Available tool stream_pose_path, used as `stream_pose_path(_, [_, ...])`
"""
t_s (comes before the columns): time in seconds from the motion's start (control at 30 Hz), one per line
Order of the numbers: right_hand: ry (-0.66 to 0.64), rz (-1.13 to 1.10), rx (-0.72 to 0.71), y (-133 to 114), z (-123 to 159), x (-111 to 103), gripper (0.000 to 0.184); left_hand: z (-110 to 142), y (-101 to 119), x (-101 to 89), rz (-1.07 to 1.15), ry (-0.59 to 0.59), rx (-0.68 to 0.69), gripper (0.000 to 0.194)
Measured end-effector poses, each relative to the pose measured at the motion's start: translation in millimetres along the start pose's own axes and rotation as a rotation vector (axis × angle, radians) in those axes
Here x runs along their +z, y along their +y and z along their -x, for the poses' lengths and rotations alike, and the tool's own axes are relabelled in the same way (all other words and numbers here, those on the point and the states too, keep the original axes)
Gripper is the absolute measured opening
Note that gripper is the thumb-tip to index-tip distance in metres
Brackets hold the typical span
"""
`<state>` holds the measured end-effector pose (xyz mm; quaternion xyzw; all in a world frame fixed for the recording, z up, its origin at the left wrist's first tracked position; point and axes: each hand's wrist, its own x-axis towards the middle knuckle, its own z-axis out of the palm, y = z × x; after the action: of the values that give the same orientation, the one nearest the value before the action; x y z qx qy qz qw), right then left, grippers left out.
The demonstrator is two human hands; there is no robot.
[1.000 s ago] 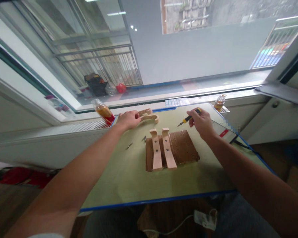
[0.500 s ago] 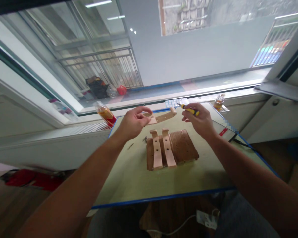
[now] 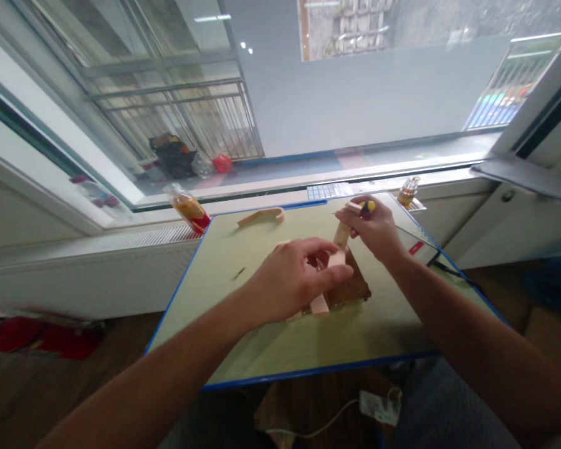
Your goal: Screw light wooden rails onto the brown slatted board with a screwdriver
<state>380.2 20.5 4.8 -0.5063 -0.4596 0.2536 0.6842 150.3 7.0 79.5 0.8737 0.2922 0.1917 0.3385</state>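
Note:
My left hand [image 3: 303,274] pinches the near end of a pale wooden strip with a hooked tip [image 3: 341,238]. Its hooked far end is in my right hand [image 3: 371,224], together with a yellow-and-black screwdriver [image 3: 368,206]. Beneath the held strip lies a brown block [image 3: 353,287], partly covered by my left hand. The near end of another wooden strip [image 3: 320,305] shows on that block; the rest is hidden. Towards the back of the table, a separate hooked wooden strip [image 3: 262,216] lies apart from both hands.
The pale green table [image 3: 243,358] has a blue edge. A small thin metal piece [image 3: 239,272] lies on its left part. Drink bottles stand at the left [image 3: 187,207] and right [image 3: 407,191] near the window. A white flat box [image 3: 416,244] sits on the right.
Both hands have come together over the block around a wooden strip. One hooked strip now lies at the back left of the table. The screwdriver stays in my right hand.

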Motion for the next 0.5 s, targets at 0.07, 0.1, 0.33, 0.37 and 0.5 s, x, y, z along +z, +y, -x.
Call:
stream_pose_path(0.07, [-0.053,0.029,0.030,4.4,-1.1,0.7,0.037,5.2,0.4,4.7,-0.057,-0.073,-0.014,0.044])
stream_pose_path(0.1, [-0.086,0.045,0.044,6.2,-1.9,0.1,0.036,7.0,-0.6,7.4,-0.080,-0.085,-0.012,0.041])
stream_pose_path(0.33, [-0.300,0.132,0.022,9.2,-3.2,-2.2,0.033,17.4,-16.4,26.8,-0.115,0.010,0.065,0.020])
stream_pose_path(0.37, [-0.314,0.154,-0.002,9.7,-1.6,0.0,0.032,19.2,-17.2,28.7,-0.112,0.018,0.072,0.015])
stream_pose_path(0.5, [-0.326,0.244,-0.084,16.1,4.8,8.9,0.030,24.6,-19.7,28.8,-0.065,0.048,0.139,0.008])
